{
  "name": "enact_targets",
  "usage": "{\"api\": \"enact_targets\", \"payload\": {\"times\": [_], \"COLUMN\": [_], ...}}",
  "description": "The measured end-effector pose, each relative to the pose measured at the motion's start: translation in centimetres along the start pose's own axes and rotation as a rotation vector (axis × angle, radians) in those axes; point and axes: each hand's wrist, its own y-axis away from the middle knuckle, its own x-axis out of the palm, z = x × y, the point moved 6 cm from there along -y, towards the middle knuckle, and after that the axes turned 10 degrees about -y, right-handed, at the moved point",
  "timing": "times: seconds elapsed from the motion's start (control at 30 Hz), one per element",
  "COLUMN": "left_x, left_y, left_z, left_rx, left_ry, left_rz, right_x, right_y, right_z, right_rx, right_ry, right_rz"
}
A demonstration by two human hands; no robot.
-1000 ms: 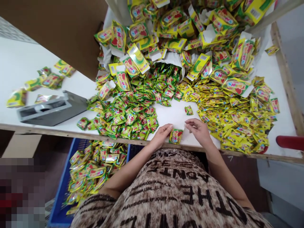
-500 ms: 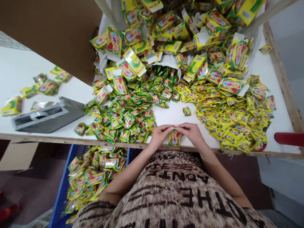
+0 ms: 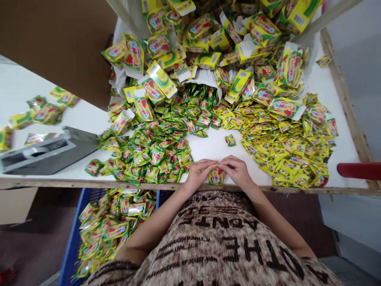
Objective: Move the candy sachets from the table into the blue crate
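My left hand and my right hand meet at the table's near edge, fingers curled onto a small green and yellow box that stands between them. Both hands pinch its top. A heap of green sachets lies just left of my left hand. A heap of yellow sachets spreads to the right of my right hand. One loose green sachet lies on the bare white table just beyond my fingers.
Several empty printed cartons are piled at the back. A grey tape dispenser sits at the left. A blue crate with filled packs stands below the table edge. A red handle sticks in from the right.
My two hands have come together over the small box, from apart to touching at its top. The view has shifted slightly to the right.
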Motion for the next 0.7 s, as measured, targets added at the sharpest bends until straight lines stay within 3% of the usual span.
{"api": "enact_targets", "payload": {"times": [0.13,0.23,0.33,0.4,0.47,0.57,0.6,0.67,0.7], "left_x": [0.1,1.0,2.3,1.4,-2.3,-12.2,-16.3,-24.9,-28.1], "left_y": [0.8,0.8,0.4,0.3,1.1,5.7,8.3,15.0,18.5], "left_z": [0.2,0.6,-0.2,-0.7,-0.4,2.1,3.2,5.1,5.9], "left_rx": [0.083,0.074,0.126,0.119,0.001,-0.254,-0.294,-0.320,-0.349], "left_ry": [-0.061,-0.104,-0.131,-0.103,-0.017,0.148,0.155,0.056,-0.052], "left_rz": [0.021,0.070,0.172,0.141,0.014,-0.233,-0.366,-0.797,-0.982], "right_x": [-0.3,-1.1,-2.9,-3.2,-2.9,-2.8,-3.0,-4.0,-4.6], "right_y": [0.0,-4.0,-11.1,-14.8,-16.1,-13.8,-12.6,-10.4,-9.7], "right_z": [1.2,2.3,4.0,3.9,2.9,1.2,0.8,0.3,0.2], "right_rx": [-0.120,-0.158,-0.307,-0.317,-0.274,-0.267,-0.280,-0.285,-0.273], "right_ry": [0.152,0.300,0.640,0.883,1.053,1.118,1.098,1.002,0.928], "right_rz": [0.191,0.342,0.166,0.110,0.131,0.122,0.110,0.114,0.122]}}
